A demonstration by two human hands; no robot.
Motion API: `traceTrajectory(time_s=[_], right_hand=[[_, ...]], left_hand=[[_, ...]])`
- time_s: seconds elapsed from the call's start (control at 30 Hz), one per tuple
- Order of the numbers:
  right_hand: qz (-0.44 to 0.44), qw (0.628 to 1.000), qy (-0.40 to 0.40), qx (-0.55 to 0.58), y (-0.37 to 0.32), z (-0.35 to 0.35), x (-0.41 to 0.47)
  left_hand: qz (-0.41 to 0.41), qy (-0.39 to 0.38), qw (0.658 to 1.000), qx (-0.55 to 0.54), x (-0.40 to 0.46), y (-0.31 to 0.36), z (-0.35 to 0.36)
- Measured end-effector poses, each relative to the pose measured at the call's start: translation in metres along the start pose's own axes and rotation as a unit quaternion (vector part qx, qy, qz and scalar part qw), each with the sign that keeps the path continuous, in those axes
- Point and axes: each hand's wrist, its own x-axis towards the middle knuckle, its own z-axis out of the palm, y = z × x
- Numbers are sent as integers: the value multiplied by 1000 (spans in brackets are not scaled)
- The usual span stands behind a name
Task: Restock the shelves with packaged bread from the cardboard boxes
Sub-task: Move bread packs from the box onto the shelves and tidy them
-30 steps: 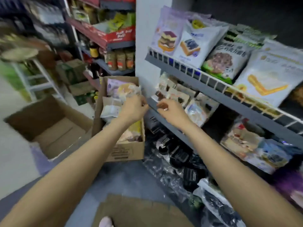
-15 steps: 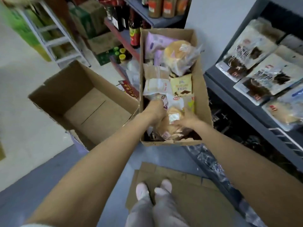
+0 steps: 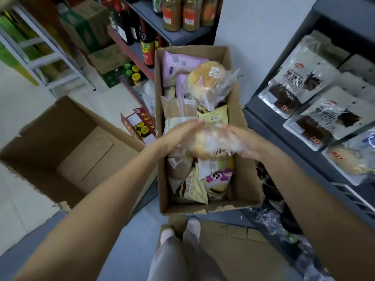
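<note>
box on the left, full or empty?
Empty. The left cardboard box stands open with its bare bottom showing and nothing inside, while the bread box beside it still holds many packages.

left hand (image 3: 183, 134) + right hand (image 3: 241, 141) | hold bagged bun (image 3: 211, 144) | above full cardboard box (image 3: 241, 179)

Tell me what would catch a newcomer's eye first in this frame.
At centre, the left hand and right hand hold a round bun in a clear plastic bag between them, above the tall open cardboard box crammed with packaged bread. To its left an empty brown cardboard box gapes on the floor. On the right, the grey shelf carries white packets of dark bread.
</note>
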Motion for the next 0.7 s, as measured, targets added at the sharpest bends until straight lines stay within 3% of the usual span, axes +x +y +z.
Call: traceTrajectory(time_s=[0.1,0.23,0.37,0.43,0.47,0.5,0.53,0.6,0.7], right_hand=[[18,989,-23,147,-33,-14,-5],[-77,996,-44,32,-52,-22,3],[-146,988,-3,-43,-63,-12,17],[-182,981,71,6,-70,-7,25],[-195,974,112,39,-72,-6,28],[-197,966,154,66,-73,-8,30],[-195,957,194,91,-73,-10,31],[-186,944,240,131,-70,-19,35],[-181,936,252,167,-68,-29,30]], left_hand=[[-13,36,995,-94,25,17,-8],[-56,19,978,-198,63,38,-32],[-97,-32,984,-145,80,63,-41],[-82,47,989,-116,88,77,-34],[-48,120,991,-41,94,81,-32],[0,210,971,117,102,82,-34],[61,261,922,280,110,81,-37],[122,212,845,476,129,73,-43],[56,121,822,554,147,62,-39]])
